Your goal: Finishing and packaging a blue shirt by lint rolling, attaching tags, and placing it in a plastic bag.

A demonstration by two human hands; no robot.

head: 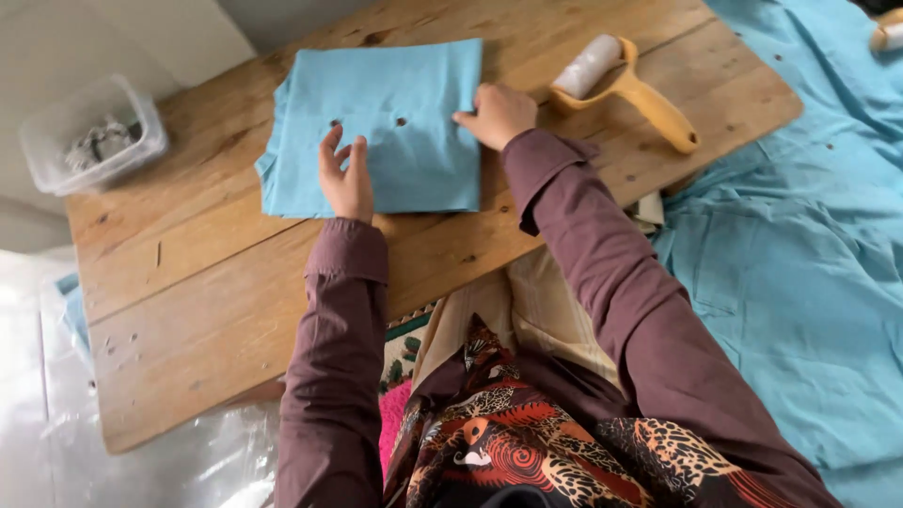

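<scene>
A light blue garment (395, 94), folded into a rough square with small dark buttons showing, lies on a wooden table (188, 282). My left hand (346, 174) rests flat on its near edge, fingers spread and pointing away from me. At the garment's right edge my right hand (497, 115) presses down with fingers curled against the cloth. Both arms wear dark maroon sleeves.
A yellow-handled lint roller (625, 85) lies on the table right of the garment. A clear plastic tub (89, 136) with grey bits stands at the left corner. A pile of light blue fabric (809, 254) covers the right side. Clear plastic sheeting (56, 423) lies lower left.
</scene>
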